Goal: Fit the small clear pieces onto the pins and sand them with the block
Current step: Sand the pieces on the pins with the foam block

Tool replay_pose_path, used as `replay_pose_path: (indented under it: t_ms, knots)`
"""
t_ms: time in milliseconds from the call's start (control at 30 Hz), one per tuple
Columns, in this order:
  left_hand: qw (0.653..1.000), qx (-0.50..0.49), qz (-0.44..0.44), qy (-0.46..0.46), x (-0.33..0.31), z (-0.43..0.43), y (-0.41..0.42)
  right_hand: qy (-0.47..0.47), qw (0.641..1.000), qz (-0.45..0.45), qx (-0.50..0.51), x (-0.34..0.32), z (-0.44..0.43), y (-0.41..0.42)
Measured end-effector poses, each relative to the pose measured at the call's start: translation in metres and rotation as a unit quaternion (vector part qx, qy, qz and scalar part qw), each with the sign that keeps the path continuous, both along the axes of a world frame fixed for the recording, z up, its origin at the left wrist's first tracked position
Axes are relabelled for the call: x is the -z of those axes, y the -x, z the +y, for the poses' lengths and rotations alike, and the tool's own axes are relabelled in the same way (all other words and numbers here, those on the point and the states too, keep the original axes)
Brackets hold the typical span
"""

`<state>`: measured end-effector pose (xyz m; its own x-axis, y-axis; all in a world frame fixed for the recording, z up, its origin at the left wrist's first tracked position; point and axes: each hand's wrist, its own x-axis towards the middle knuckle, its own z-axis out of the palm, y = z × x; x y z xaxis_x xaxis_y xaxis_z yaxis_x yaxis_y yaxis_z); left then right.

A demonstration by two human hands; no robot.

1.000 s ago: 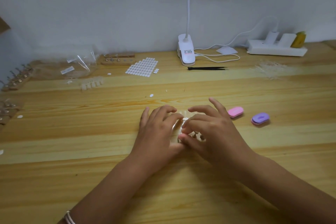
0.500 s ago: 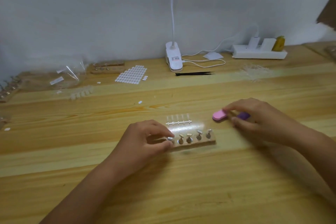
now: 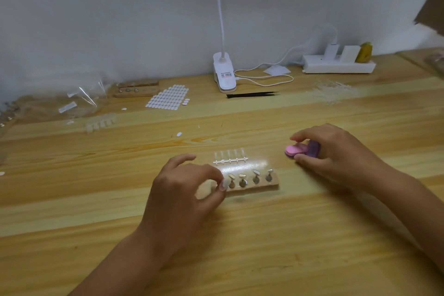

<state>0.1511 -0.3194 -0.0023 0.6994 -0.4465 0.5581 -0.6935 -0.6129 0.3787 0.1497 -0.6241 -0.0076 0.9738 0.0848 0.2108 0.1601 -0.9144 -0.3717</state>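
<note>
The pale wooden surface (image 3: 240, 235) carries everything, with the work set near its middle within reach of both hands. The left hand (image 3: 185, 190) curls over the left end of the low wooden pin holder (image 3: 262, 186). Its thumb and fingers appear pinched on that end, probably to steady the holder, though the fingertips are blurred. The right hand (image 3: 336, 156), well to the right, is clamped on the pink oval sanding block (image 3: 294, 150), forefinger above and thumb below. The purple oval sanding block (image 3: 313, 149) touches the pink one, under the same fingers. That grip reads as picking up the sanding tool. The strip of five small clear pieces (image 3: 229, 158) lies just beyond the holder, close for fitting. Four metal-headed pins (image 3: 255, 176) show in the holder and look bare, so fitting seems not yet done. The leftmost pin is hidden by the left hand.
</note>
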Motion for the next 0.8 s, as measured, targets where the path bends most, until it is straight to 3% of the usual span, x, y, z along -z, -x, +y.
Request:
replay_pose_path:
  t_ms: [133,233,333,400,533,800]
  knots:
    - [0.966,0.008,0.189,0.176,-0.019,-0.014,0.008,0.045,0.998,-0.031,-0.030,0.005,0.014,-0.009]
    - [0.939,0.037,0.246,0.236,-0.024,-0.025,0.008,-0.023,0.990,-0.141,-0.008,-0.004,0.024,-0.007]
    - [0.937,0.043,0.242,0.247,-0.020,-0.030,0.009,-0.198,0.952,-0.228,-0.056,-0.016,0.048,0.009]
    - [0.940,0.042,0.234,0.246,-0.016,-0.033,0.010,-0.252,0.933,-0.230,-0.112,-0.015,0.067,0.022]
    - [0.954,0.064,0.180,0.232,-0.014,-0.031,0.017,-0.271,0.924,-0.212,-0.167,-0.005,0.088,0.038]
    - [0.919,0.097,0.257,0.283,-0.005,-0.029,0.022,-0.260,0.924,-0.235,-0.156,0.004,0.092,0.039]
